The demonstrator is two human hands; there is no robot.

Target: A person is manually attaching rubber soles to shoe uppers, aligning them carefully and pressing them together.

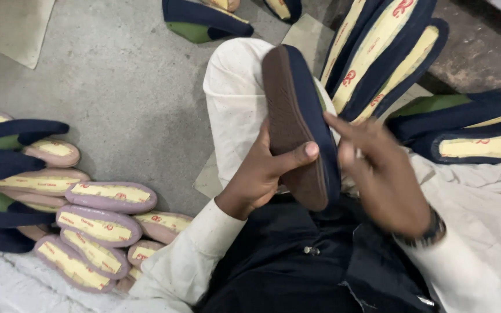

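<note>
Navy slipper sole in my hands, over the lap.

My left hand (262, 174) grips the navy sole (300, 124); the right hand (381, 174) is blurred, fingers loose at its edge. Purple soles (102, 223) lie stacked on the floor (129, 87), navy ones (378, 52) wait ahead.

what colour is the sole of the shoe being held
Brown sole, with a navy upper, best seen in the head view.

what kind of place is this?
Likely a footwear workshop, with the person seated on the floor. Stacks of mauve soles and navy soles lie on the bare concrete floor, and the left hand holds a navy sole while the right hand works its edge.
</note>
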